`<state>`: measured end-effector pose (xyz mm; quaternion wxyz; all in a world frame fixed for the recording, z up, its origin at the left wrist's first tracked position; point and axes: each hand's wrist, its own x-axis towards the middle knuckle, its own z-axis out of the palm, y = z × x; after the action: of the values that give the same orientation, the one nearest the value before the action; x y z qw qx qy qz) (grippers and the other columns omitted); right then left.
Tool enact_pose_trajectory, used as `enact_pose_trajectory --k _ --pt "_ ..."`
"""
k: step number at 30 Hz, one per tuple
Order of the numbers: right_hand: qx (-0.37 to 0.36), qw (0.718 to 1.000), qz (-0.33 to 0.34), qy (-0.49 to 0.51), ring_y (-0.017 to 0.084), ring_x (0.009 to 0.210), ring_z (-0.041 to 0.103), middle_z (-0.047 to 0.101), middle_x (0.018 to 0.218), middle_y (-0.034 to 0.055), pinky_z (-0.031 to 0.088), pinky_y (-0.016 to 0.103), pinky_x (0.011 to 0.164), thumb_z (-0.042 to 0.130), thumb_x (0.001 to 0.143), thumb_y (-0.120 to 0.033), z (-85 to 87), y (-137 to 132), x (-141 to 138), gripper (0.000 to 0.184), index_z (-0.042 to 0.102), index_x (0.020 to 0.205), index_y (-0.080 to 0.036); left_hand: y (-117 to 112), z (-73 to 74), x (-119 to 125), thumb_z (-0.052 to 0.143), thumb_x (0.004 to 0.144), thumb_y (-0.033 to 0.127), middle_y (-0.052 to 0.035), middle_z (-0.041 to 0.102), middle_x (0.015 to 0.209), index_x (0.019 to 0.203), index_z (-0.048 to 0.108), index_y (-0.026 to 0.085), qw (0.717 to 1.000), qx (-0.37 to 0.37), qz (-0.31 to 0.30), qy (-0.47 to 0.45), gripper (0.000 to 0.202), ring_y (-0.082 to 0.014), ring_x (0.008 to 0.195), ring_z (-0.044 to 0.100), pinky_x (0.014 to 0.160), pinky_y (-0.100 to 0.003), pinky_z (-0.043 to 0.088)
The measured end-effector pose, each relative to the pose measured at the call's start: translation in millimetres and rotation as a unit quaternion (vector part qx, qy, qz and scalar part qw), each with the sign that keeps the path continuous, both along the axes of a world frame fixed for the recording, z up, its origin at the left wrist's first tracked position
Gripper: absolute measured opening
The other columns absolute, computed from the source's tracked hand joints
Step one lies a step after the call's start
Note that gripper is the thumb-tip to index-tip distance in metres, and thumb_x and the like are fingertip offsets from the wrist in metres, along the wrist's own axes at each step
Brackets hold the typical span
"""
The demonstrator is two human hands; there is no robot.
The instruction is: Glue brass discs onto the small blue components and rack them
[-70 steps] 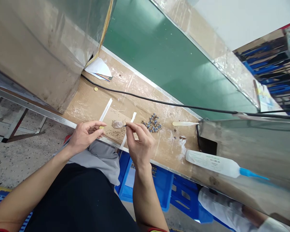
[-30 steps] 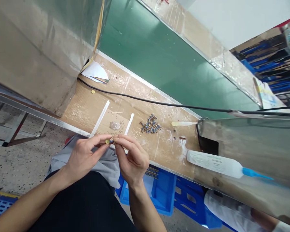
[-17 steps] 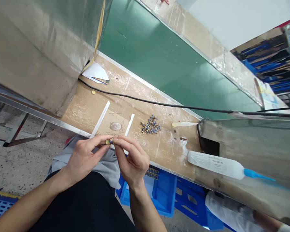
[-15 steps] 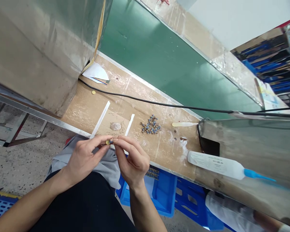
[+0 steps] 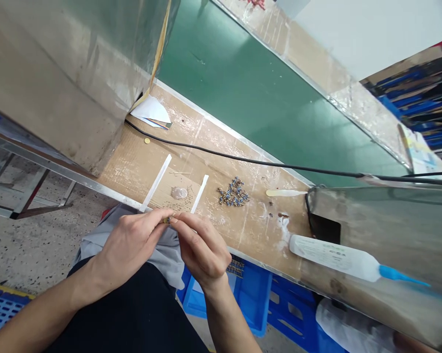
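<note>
The left hand (image 5: 127,245) and right hand (image 5: 203,250) meet just over the near edge of the table (image 5: 243,235), forearms rising from the bottom of the view and wrists bent inward. The left fingers (image 5: 152,217) and right fingers (image 5: 193,228) are closed at the tips on a tiny brass-and-blue part (image 5: 166,220) — pinched between both hands, it sits almost on the table's metal-trimmed edge, though its shape is hard to make out at this size. Behind the hands, two white plastic strips (image 5: 155,182) (image 5: 199,194) lie on the cardboard table covering, with a clear blob (image 5: 178,193) between them. Just beyond the right-hand strip is a loose pile of brass-and-blue parts (image 5: 233,192). To the right, the table carries white smears and brown specks before reaching a white glue bottle (image 5: 333,258) with a blue nozzle, lying near the near edge, and a cream spatula (image 5: 285,193) nearer the far edge. A black cable (image 5: 243,160) crosses the table's far side — past it, a green belt (image 5: 272,98) runs alongside. Below the near edge, under the right hand, sits a blue crate (image 5: 250,304).
</note>
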<state>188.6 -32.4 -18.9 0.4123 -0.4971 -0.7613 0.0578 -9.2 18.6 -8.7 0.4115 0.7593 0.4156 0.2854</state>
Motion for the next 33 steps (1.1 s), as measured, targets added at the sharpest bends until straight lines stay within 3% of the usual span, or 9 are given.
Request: enact_pose_trajectory --k 10,19,24,30,33 --pt "0.046 0.999 0.007 -0.025 0.027 0.113 0.084 0.084 0.123 0.0149 0.075 0.039 0.092 0.071 0.099 0.007 2.1 0 -1 0.044 0.080 0.136 -0.015 -2 10.1 5 0.067 0.106 0.003 -0.0031 0.089 0.118 0.136 0.074 0.022 1.000 -0.007 0.000 0.023 0.036 -0.0247 0.097 0.089 0.083 -0.034 0.072" --pt "0.087 0.996 -0.011 -0.030 0.028 0.110 0.084 0.083 0.122 0.0147 0.076 0.040 0.091 0.079 0.095 0.007 -0.1 -7 -2 0.045 0.081 0.135 -0.013 -4 17.5 1 0.063 0.111 0.011 -0.0013 0.088 0.122 0.142 0.069 0.026 0.999 -0.046 -0.005 0.008 0.035 -0.0234 0.105 0.087 0.090 -0.034 0.070" --pt "0.085 0.996 -0.024 -0.030 0.029 0.108 0.085 0.084 0.126 0.0103 0.078 0.042 0.088 0.085 0.091 0.002 -3.3 -17 -1 0.053 0.081 0.138 -0.024 -4 20.8 1 0.063 0.110 0.011 0.0014 0.088 0.113 0.131 0.070 0.025 0.998 -0.065 0.006 -0.018 0.027 -0.0195 0.098 0.087 0.085 -0.029 0.068" --pt "0.011 0.997 -0.013 0.080 0.029 0.106 0.084 0.084 0.121 0.0115 0.076 0.047 0.083 0.075 0.105 -0.015 12.5 -12 1 0.040 0.076 0.144 -0.025 -7 16.4 -1 0.063 0.112 0.014 0.0024 0.087 0.114 0.130 0.071 0.026 0.998 -0.029 0.015 -0.059 0.023 -0.0156 0.096 0.086 0.085 -0.024 0.066" --pt "-0.074 0.984 -0.054 0.155 0.025 0.104 0.083 0.084 0.115 0.0080 0.073 0.041 0.088 0.074 0.104 -0.009 18.4 -6 1 0.032 0.081 0.130 -0.027 -6 14.6 -1 0.064 0.113 0.014 0.0032 0.087 0.118 0.132 0.074 0.028 0.996 -0.023 0.019 -0.089 0.025 -0.0132 0.100 0.086 0.093 -0.022 0.065"
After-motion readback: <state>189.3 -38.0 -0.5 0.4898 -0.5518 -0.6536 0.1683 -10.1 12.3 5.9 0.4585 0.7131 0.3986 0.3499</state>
